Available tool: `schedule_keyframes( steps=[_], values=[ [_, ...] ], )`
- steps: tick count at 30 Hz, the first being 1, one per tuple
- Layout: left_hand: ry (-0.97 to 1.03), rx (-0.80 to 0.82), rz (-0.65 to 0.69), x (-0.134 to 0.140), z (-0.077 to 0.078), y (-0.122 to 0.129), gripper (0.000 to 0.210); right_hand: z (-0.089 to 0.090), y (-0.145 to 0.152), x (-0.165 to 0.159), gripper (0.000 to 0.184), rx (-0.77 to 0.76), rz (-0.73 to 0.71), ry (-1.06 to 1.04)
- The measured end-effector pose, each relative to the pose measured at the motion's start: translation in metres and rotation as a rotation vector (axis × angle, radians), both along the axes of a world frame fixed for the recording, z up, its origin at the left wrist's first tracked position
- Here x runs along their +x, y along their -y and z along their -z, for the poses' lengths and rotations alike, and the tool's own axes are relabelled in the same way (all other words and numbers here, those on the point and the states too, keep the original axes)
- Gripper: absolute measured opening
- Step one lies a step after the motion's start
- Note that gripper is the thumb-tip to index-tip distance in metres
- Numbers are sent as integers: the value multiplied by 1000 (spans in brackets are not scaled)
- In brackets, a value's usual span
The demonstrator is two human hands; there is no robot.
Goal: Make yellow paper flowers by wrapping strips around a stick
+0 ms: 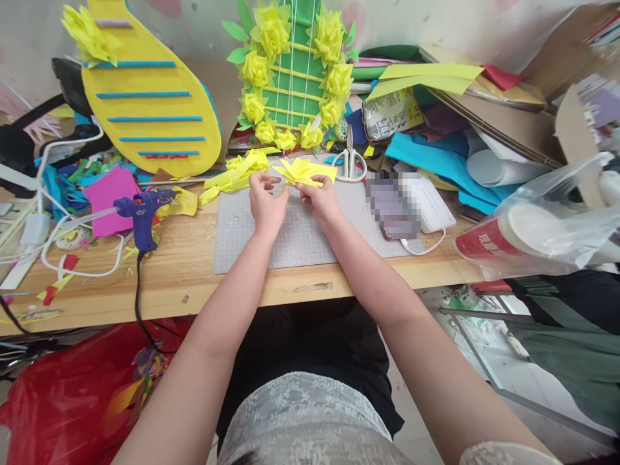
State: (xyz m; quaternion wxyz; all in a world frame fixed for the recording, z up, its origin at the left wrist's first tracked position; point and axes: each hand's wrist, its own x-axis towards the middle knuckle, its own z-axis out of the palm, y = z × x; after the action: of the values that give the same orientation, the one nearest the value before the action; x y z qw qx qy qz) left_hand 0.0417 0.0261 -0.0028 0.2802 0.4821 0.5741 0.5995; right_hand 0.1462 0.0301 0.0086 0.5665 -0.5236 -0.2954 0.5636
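Right hand [318,201] pinches a seemingly unfinished paper flower [297,171], left hand [268,206] curved empty alongside; finished-looking blooms [274,31] ring a green lute cutout [281,81] at the counter's [194,290] back edge.

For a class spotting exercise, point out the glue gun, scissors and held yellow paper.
Glue gun [144,217], head view: its body.
Scissors [349,152], head view: where the handles meet.
Held yellow paper [301,172], head view: its middle.

Fanned yellow paper [301,170] is looking matt and creased, wooden worktop [194,294] is showing smooth grain with rough patches, red plastic bag [62,407] is shining glossy and wrinkled.
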Motion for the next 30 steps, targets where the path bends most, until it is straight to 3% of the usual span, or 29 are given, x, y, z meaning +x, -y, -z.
schedule_keyframes(
  steps=[5, 12, 22, 30],
  values=[
    [-195, 49, 40, 3, 4, 3, 41, -3, 2, 0, 40, -31, 3, -52],
    [-146, 58, 122, 4, 6, -1, 39, -4, 0, 1, 39, -68, 15, -67],
    [-211, 16, -8, 5, 4, 4, 36, 1, 3, -9, 41, 24, 25, 21],
    [-166, 31, -20, 10, 2, 8, 37, 2, 3, -11, 41, -35, 14, -56]
  ],
)
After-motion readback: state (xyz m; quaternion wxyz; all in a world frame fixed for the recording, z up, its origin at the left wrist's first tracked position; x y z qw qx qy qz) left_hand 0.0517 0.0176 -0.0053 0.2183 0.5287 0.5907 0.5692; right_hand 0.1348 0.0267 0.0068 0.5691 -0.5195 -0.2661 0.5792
